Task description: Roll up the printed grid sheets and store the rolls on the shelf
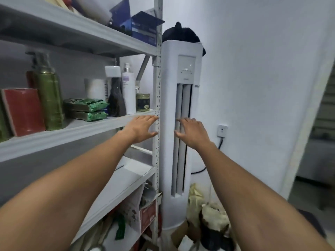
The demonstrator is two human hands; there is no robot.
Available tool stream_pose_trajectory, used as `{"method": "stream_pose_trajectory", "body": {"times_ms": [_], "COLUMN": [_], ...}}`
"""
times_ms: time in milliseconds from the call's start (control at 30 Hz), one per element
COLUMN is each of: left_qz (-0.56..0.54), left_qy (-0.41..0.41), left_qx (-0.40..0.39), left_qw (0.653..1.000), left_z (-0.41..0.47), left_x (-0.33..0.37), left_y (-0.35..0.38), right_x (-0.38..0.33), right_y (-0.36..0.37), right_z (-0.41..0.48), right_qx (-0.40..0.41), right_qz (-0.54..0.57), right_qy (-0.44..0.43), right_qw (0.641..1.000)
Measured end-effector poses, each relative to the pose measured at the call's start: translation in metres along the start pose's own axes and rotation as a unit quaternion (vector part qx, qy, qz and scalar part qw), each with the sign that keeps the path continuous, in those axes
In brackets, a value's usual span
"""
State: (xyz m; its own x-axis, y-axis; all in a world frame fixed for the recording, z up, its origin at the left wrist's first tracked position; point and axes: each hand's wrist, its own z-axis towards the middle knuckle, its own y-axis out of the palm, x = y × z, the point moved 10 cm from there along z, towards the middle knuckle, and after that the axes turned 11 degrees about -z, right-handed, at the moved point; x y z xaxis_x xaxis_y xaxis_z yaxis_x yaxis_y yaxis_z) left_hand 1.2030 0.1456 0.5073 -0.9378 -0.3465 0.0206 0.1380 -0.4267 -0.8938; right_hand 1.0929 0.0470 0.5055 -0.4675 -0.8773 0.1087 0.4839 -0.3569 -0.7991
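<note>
— How far along?
— Hard to judge. No grid sheet and no roll in plain view, flat or rolled. Either stored already or not fetched yet; cannot tell which.
— And the grips?
— Both released, holding nothing. Left grip [140,128] stretched forward, fingers spread, fingertips at the pierced post [156,98] of the shelf [72,131]. Right grip [192,133] just to its right, fingers apart too, in front of the white tower unit [168,160]; touching it or not, cannot tell.
— Anything roll-like up there?
— High above the left grip, on the top board, a pale rounded shape [90,8], too blurred to name. Beside that, blue boxes [143,29], one with a flap up, contents hidden.
— Containers closer by?
— Left of the left grip, on the board at about its height: small lidded jar [142,102], white pump bottle [128,91], dark bottle [117,100], stacked green packets [87,109], green flask [49,98], red box [23,111]. All closed, contents unseen. Below the left grip, a printed carton [147,214] among loose clutter on the low boards. Below the right grip, bulging bags [213,214] on the floor, contents unclear.
— Left to do?
— Going by empty grips at the shelf: probably between rolls, or finished. Free space only on the bare board just under the left grip.
</note>
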Motion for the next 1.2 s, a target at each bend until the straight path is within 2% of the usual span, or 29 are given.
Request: {"method": "stream_pose_trajectory", "body": {"times_ms": [267,467,633,933,1200], "left_qz": [-0.099,-0.212,-0.262,-0.321,-0.318], "left_qy": [0.151,0.283,0.368,0.449,0.541], "left_qx": [-0.004,0.008,0.005,0.001,-0.016], "left_qw": [0.983,0.935,0.892,0.834,0.779], "left_z": [-0.003,-0.017,-0.072,-0.223,-0.374], "left_x": [0.125,0.259,0.366,0.482,0.586], "left_y": [0.008,0.005,-0.002,-0.054,-0.115], "right_x": [0.072,0.132,0.144,0.094,0.018], "right_y": [-0.061,-0.137,-0.198,-0.301,-0.418], "right_z": [-0.124,-0.237,-0.337,-0.518,-0.686], "right_qx": [-0.025,-0.051,-0.067,-0.073,-0.083], "right_qz": [-0.124,-0.215,-0.273,-0.315,-0.355], "right_qy": [0.159,0.267,0.329,0.419,0.518], "right_qw": [0.979,0.938,0.902,0.849,0.774]}}
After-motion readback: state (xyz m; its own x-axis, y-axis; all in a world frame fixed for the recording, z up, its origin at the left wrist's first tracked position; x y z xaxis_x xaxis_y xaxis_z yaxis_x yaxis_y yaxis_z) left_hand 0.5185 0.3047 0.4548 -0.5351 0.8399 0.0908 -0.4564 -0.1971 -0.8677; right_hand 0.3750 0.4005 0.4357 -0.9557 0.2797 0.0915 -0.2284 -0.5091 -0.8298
